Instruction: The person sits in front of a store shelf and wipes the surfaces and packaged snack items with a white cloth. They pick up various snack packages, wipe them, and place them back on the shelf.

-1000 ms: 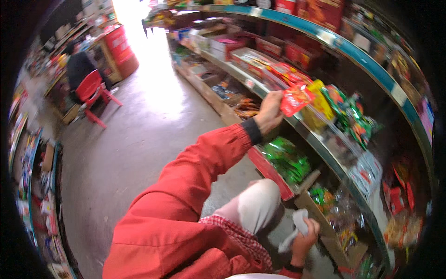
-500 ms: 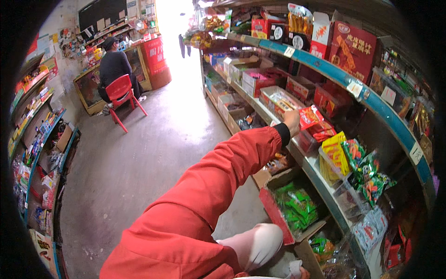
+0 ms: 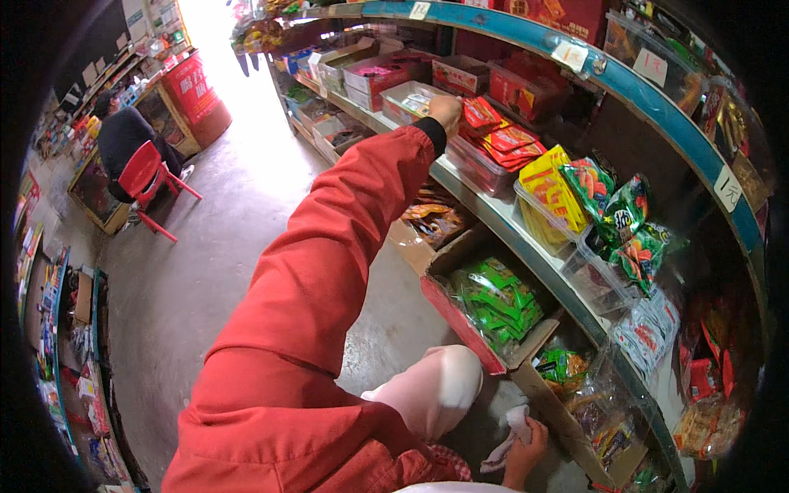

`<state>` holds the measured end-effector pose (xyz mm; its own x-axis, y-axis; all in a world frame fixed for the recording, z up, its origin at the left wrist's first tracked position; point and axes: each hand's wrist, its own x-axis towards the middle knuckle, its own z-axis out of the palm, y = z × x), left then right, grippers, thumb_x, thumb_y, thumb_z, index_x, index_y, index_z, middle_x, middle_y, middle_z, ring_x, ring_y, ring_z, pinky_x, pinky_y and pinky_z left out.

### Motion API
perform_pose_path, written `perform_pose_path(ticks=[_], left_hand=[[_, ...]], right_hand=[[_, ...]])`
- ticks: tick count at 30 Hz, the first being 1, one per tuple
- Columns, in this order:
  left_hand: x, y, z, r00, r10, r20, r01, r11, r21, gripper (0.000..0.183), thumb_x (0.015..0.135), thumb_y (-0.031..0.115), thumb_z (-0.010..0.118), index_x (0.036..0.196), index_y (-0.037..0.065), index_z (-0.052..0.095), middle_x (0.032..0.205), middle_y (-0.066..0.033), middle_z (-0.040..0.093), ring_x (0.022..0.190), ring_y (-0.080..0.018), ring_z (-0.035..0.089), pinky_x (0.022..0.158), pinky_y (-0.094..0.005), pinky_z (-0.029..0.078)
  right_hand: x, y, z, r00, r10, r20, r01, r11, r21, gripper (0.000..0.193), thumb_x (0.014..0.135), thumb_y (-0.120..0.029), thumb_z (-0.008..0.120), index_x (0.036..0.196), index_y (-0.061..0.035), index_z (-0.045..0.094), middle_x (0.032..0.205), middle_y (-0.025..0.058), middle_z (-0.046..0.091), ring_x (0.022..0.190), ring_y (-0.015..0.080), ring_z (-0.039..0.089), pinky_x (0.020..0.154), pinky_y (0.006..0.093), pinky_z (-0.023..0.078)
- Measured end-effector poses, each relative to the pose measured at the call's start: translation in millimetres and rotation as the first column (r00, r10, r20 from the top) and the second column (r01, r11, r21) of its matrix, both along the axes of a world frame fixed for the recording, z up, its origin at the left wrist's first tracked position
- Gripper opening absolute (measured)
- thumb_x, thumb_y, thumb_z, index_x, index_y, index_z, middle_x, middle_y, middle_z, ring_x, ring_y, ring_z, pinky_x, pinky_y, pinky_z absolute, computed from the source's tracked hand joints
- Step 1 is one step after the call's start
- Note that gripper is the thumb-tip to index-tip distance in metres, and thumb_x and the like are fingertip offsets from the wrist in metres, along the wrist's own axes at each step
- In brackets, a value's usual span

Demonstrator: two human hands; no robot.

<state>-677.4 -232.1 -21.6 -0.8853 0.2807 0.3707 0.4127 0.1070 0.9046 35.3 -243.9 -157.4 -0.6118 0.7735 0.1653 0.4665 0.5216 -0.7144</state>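
Note:
My left hand [image 3: 446, 112], at the end of a red sleeve, reaches to the middle shelf. Its fingers are curled closed and mostly turned from view; I cannot make out what they hold. Right beside it, red snack packets [image 3: 501, 135] fill a clear plastic tub [image 3: 477, 167]. On its other side stands an open carton [image 3: 400, 104] of small light-coloured packs. Low down near my knee, my right hand [image 3: 528, 450] is closed on a white cloth [image 3: 514, 431], which hangs bunched from the fingers.
Yellow packets [image 3: 552, 195] and green snack bags [image 3: 625, 215] sit farther along the shelf. Below, a carton holds green packets [image 3: 497, 304]. A blue shelf edge [image 3: 625, 78] runs overhead. At the far left, a person [image 3: 127, 135] sits on a red chair [image 3: 146, 174] by a counter.
The view has swung down and to the right. My left hand stays by the red packets, still reaching to the shelf. My right hand and the cloth have come farther into view.

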Motion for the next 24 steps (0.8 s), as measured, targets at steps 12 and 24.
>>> perform_pose_path(ticks=[12,24], left_hand=[[67,-14,36,0.919,0.197,-0.342,-0.284,0.932,-0.227,0.025,0.076,0.026,0.067,0.069,0.003,0.062,0.059,-0.0112,0.059,0.054,-0.0219,0.058,0.054,-0.0349,0.045],[129,-60,27,0.490,0.211,-0.846,-0.308,0.950,0.058,0.023,0.075,0.029,0.066,0.087,0.009,0.069,0.081,-0.0138,0.062,0.080,-0.0291,0.058,0.071,-0.0400,0.046]], right_hand=[[-2,-14,10,0.999,-0.038,0.032,0.038,0.999,0.008,0.034,0.063,0.012,0.057,0.095,0.0007,0.059,0.095,0.0123,0.055,0.094,0.0294,0.054,0.086,0.0359,0.041],[13,-4,-4,0.998,-0.009,0.062,0.011,0.999,-0.036,0.033,0.069,0.009,0.054,0.101,-0.0008,0.058,0.107,0.0129,0.056,0.102,0.0305,0.052,0.092,0.0374,0.039]])
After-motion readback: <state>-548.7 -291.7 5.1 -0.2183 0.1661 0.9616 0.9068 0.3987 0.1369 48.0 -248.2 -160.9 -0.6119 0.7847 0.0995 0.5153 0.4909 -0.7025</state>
